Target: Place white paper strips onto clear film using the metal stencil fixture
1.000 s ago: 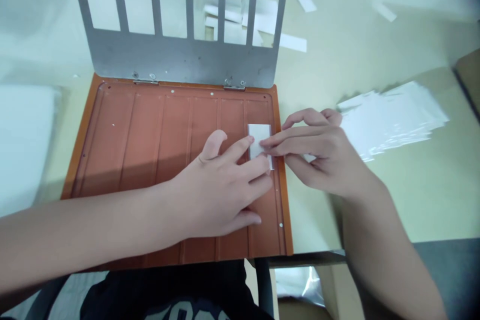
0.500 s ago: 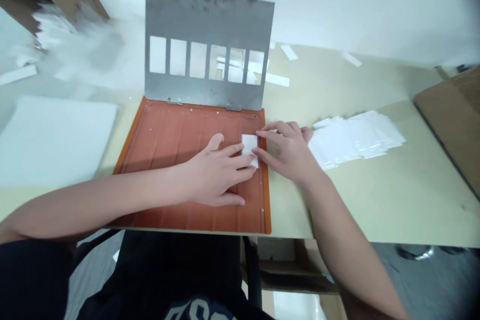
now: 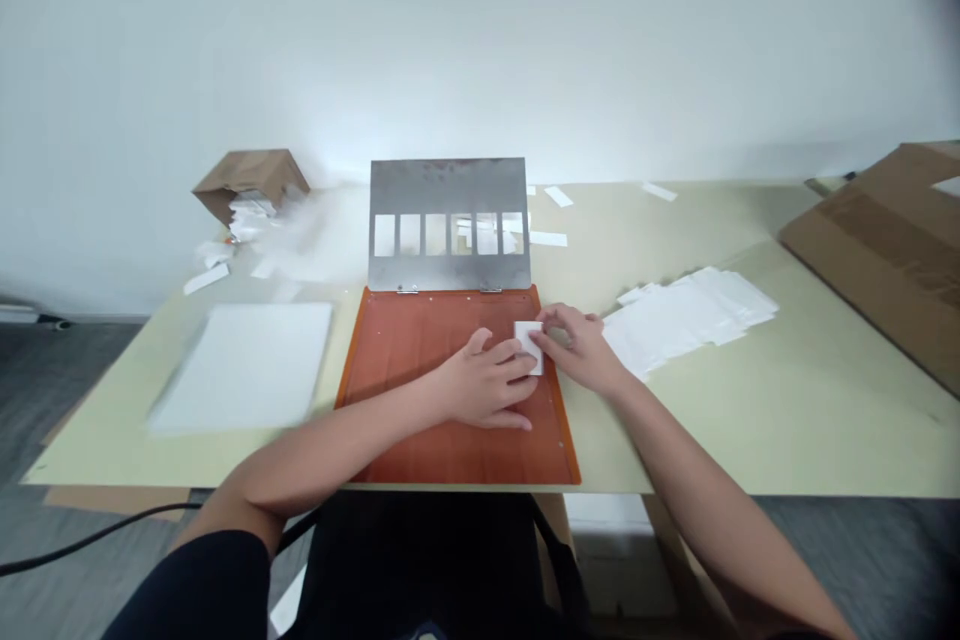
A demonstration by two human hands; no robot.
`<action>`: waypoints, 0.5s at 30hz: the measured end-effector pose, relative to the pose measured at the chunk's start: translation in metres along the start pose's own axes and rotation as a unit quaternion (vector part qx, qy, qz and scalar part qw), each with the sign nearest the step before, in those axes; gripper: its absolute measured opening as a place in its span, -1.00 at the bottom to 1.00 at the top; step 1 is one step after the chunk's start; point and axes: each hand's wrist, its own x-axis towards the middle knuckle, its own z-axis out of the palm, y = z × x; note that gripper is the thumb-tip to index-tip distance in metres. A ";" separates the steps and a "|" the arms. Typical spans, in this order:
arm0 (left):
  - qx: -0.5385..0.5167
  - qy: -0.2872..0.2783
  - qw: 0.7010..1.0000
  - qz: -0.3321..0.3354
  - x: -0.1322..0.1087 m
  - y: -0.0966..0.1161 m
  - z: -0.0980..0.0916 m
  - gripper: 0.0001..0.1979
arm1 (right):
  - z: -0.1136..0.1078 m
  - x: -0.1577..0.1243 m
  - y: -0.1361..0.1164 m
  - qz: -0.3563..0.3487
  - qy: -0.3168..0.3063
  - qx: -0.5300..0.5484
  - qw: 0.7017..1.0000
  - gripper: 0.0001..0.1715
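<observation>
A small white rectangular piece (image 3: 529, 332), paper or card by its look, lies near the right edge of an orange-brown tray (image 3: 420, 320). My left hand (image 3: 491, 382) rests palm down over the tray with fingers spread, its fingertips touching the piece's left and lower part. From the right, my right hand (image 3: 581, 348) pinches the piece's right side between thumb and fingers. Hinged to the tray's far edge, a grey metal plate (image 3: 450, 188) with a row of several rectangular windows stands raised.
A fanned pile of white sheets (image 3: 690, 320) lies right of the tray. On the left are a white stack (image 3: 247, 365) and a tipped cardboard box (image 3: 259, 170) spilling white scraps. A large cardboard box (image 3: 885, 240) stands far right. Loose white strips (image 3: 559, 196) lie behind the plate.
The camera view has tilted up and back, showing more wall and table. Both hands stay at the small white piece, with little visible change in their pose.
</observation>
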 end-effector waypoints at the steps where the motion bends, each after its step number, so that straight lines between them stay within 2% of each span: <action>1: 0.004 0.010 1.000 0.011 0.000 -0.001 0.003 -0.52 | 0.001 0.001 0.001 -0.002 0.009 0.011 1.000 -0.72; 5: 0.015 0.045 0.997 0.061 0.002 -0.007 0.007 -0.51 | -0.003 0.001 0.011 0.003 0.063 0.017 0.998 -0.57; 8: 0.028 0.066 0.996 0.057 0.001 -0.011 -0.008 -0.56 | -0.010 -0.008 0.020 0.029 0.124 -0.035 0.991 -0.55; 11: 0.041 0.079 0.996 0.009 -0.010 -0.015 -0.037 -0.67 | -0.007 -0.028 0.026 0.071 0.170 -0.111 0.977 -0.54; 13: 0.018 0.084 0.995 -0.055 -0.025 -0.020 -0.060 -0.66 | 0.003 -0.042 0.029 0.098 0.173 -0.229 0.953 -0.47; 15: -0.048 0.035 0.987 -0.147 -0.049 -0.029 -0.081 -0.64 | 0.015 -0.053 0.032 0.101 0.153 -0.284 0.941 -0.44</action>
